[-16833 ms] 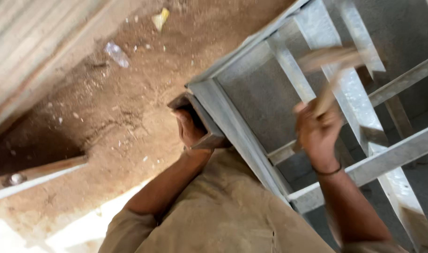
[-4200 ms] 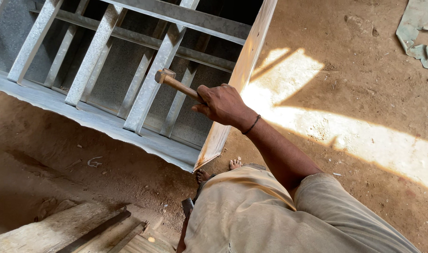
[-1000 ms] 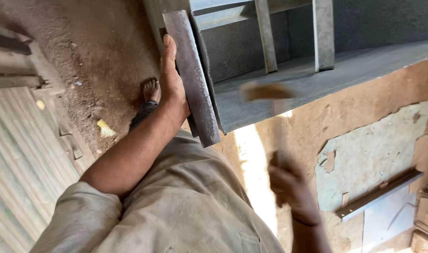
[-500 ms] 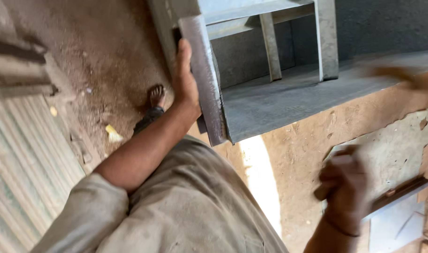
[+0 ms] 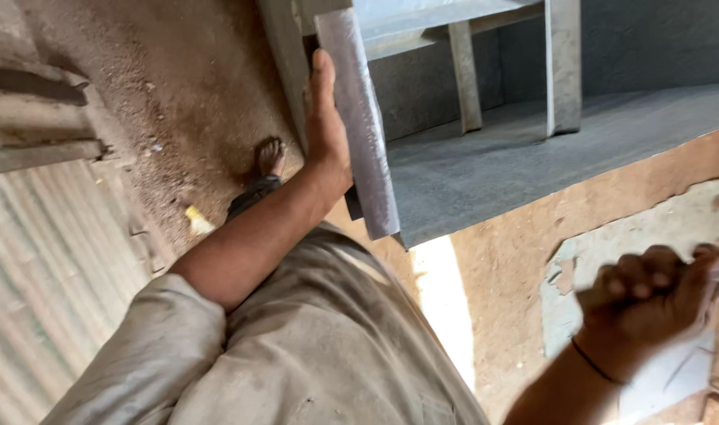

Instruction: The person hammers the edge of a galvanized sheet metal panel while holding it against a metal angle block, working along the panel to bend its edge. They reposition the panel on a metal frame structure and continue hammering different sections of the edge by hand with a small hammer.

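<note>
Left hand [image 5: 328, 130] fingers pressed flat against grey frame [image 5: 359, 118]; right hand [image 5: 650, 303] (blurred) fisted, probably gripping something.

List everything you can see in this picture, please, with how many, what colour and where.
Metal frame: one, grey, top centre to right, with two upright bars.
Corrugated sheet: one, pale grey, left.
Yellow scrap: one, on the dirt floor.
Torn pale sheet: one, lower right on the floor.
Foot: one, bare, beside the frame.
Left hand: flat against the frame's end strip.
Right hand: fisted, lower right, dark wristband; contents blurred.
</note>
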